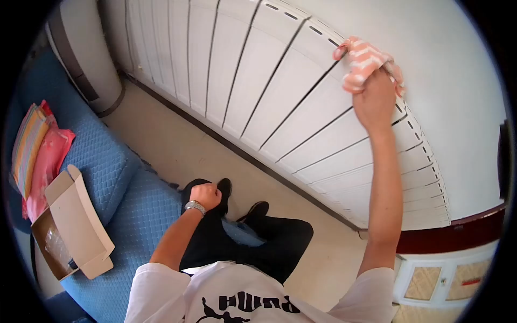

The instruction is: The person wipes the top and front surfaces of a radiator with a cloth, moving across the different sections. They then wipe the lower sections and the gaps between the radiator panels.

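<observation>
My right hand (375, 102) is stretched far forward and closed on a pink-and-white striped cloth (364, 62). The cloth lies against the top edge of a white radiator (318, 102) with dark gaps between its panels. Part of the cloth hangs over the slotted top rim, and my fingers are partly hidden by it. My left hand (206, 196), with a metal watch (195, 206) on the wrist, rests in a loose fist on my dark-trousered knee. Nothing shows in that fist.
A blue quilted sofa (145, 204) on the left bears an open cardboard box (81, 223) with clear plastic inside, and pink and striped cushions (40, 156). A tall rounded appliance (86, 54) stands at the upper left. A white cabinet (444, 280) is at the lower right.
</observation>
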Tool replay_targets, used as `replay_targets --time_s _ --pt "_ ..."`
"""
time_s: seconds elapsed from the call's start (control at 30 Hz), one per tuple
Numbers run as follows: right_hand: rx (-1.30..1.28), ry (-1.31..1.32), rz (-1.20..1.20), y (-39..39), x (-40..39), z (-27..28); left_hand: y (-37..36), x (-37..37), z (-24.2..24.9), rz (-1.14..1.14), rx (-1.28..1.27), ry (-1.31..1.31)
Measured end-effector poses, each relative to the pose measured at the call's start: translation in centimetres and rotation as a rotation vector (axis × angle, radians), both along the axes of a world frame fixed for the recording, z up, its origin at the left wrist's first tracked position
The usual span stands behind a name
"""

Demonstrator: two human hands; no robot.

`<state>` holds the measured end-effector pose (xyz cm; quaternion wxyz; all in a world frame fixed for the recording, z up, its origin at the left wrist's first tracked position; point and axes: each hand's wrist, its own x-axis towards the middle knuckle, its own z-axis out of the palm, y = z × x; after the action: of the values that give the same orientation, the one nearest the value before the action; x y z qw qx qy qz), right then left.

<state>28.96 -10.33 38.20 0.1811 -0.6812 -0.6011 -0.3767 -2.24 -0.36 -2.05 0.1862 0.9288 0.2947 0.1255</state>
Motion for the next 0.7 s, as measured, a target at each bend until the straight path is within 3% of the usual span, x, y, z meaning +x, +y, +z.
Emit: replay_targets --time_s 0.03,0.1,0.17,0.43,0.53,0.63,0.67,0.7 --pt "-0.008 -0.002 -0.013 -0.2 -0.3 -0.6 -0.1 0.1 0.1 -0.013 -0.008 -0.002" --pt "0.031 -0.380 -0.098 -0.7 -0.5 -2.4 -0.1 0.2 0.4 0.008 -0.009 0.027" --pt "-0.122 -0.356 -0.253 -1.7 0.1 -5.8 -0.2 0.2 0.4 -0.001 -0.017 0.018" --pt "-0.131 0.950 0.211 -1.6 0.7 -22.0 0.0 -0.1 0.6 0.022 -0.023 0.057" --pt "-0.139 1.226 0.212 -2.1 1.1 -27.5 0.3 -0.4 0.5 0.003 -0.037 -0.009" --pt "-0.204 1.113 0.203 -2.4 0.9 -30.7 0.2 -0.1 0.5 0.004 -0.044 -0.005" --pt "0.009 1.504 0.360 -1.8 0.3 -31.9 0.1 0.0 0.4 0.002 -0.042 0.000" --pt "0.006 1.515 0.357 -1.9 0.3 -32.3 0.1 0.1 0.4 0.001 -0.038 0.006"
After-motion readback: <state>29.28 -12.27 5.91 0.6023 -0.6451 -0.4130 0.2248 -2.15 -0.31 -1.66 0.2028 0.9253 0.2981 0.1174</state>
